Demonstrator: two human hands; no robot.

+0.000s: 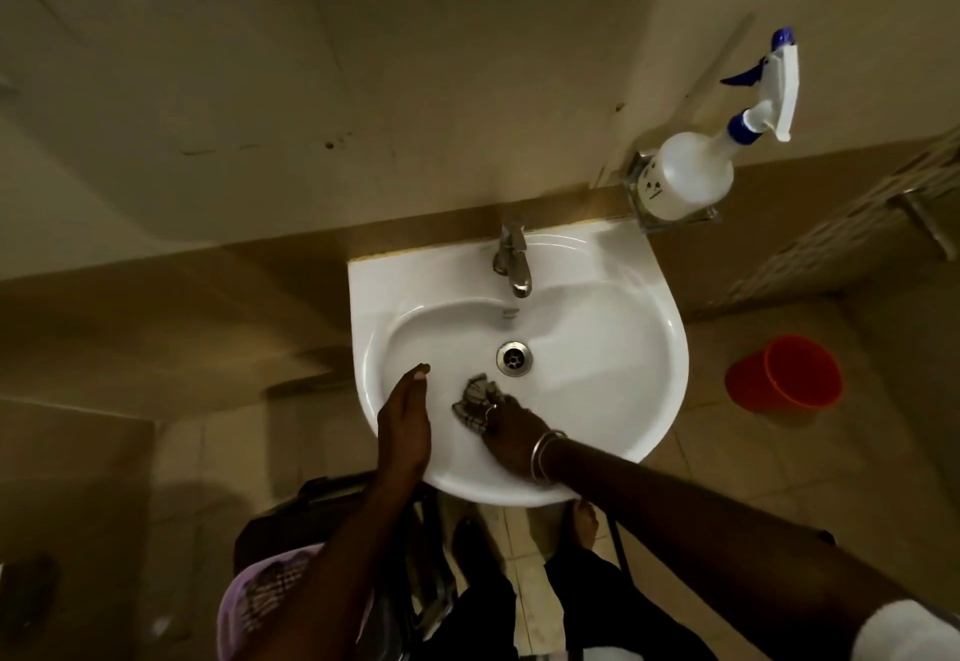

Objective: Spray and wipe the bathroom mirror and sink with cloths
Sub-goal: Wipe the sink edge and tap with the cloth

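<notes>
A white sink hangs on the tiled wall below me, with a chrome tap at its back and a metal drain in the bowl. My right hand presses a grey patterned cloth against the near inside of the bowl, just in front of the drain. My left hand lies flat with fingers together on the bowl's near left side and holds nothing. A white spray bottle with a blue trigger stands in a wall holder to the right of the sink. The mirror is out of view.
A red bucket stands on the floor to the right of the sink. A towel rail is on the right wall. A pale purple cloth hangs at my left side. My feet are under the sink on the tiled floor.
</notes>
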